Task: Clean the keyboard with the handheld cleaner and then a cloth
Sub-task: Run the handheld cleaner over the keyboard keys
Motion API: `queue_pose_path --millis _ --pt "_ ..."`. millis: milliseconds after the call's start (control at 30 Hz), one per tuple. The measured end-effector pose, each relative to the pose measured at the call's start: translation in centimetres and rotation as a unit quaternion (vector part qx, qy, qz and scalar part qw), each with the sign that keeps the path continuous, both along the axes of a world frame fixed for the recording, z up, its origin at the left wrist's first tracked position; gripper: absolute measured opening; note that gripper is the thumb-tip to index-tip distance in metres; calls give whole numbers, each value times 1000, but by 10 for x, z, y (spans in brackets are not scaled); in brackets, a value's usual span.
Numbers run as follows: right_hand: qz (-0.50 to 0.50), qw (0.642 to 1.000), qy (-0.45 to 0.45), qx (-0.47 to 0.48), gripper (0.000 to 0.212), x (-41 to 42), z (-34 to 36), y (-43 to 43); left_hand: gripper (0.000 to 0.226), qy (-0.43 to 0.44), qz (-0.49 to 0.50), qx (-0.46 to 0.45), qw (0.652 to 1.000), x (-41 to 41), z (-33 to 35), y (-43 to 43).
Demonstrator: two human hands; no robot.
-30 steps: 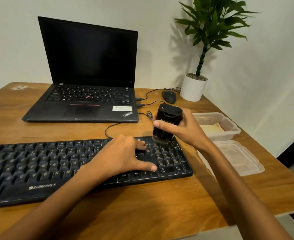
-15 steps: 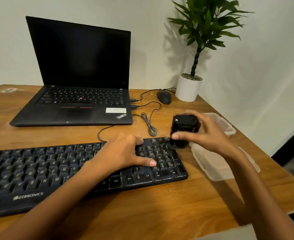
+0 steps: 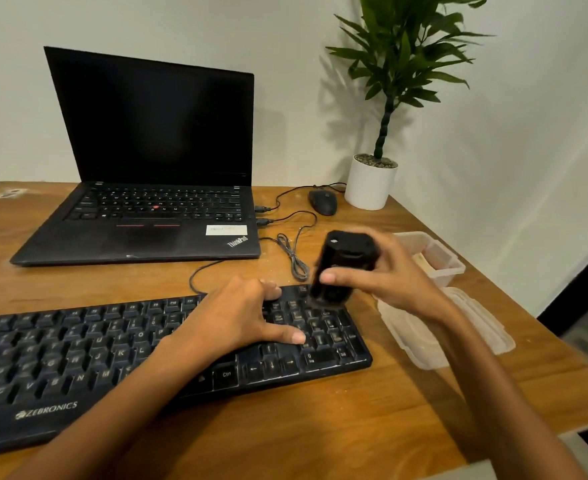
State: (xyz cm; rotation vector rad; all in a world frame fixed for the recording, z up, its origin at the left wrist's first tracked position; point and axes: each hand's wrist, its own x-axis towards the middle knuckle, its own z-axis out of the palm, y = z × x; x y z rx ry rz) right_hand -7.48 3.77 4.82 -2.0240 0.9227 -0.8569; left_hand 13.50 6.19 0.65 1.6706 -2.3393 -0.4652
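A black Zebronics keyboard (image 3: 78, 355) lies along the front of the wooden desk. My left hand (image 3: 237, 317) rests flat on its right part, fingers spread, thumb stretched toward the number pad. My right hand (image 3: 389, 275) grips a black handheld cleaner (image 3: 341, 265) that stands upright, its lower end on the top right corner of the keyboard. The cleaner looks slightly blurred. No cloth is clearly visible; something pale lies in the plastic box at the right.
An open black laptop (image 3: 147, 216) sits behind the keyboard, with cables (image 3: 292, 251) and a mouse (image 3: 323, 201) to its right. A potted plant (image 3: 372, 181) stands in the back corner. A clear plastic box (image 3: 434, 261) and its lid (image 3: 459, 327) lie by the desk's right edge (image 3: 528, 306).
The cleaner moved right off the keyboard's edge, then came back onto the top right corner of the keys. My left hand stayed on the keyboard.
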Motion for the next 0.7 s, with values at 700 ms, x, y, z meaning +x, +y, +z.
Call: queue_pose_path --millis 700 --pt "47 997 36 51 44 18 -16 -47 93 -8 -3 0 1000 0 -1 -1"
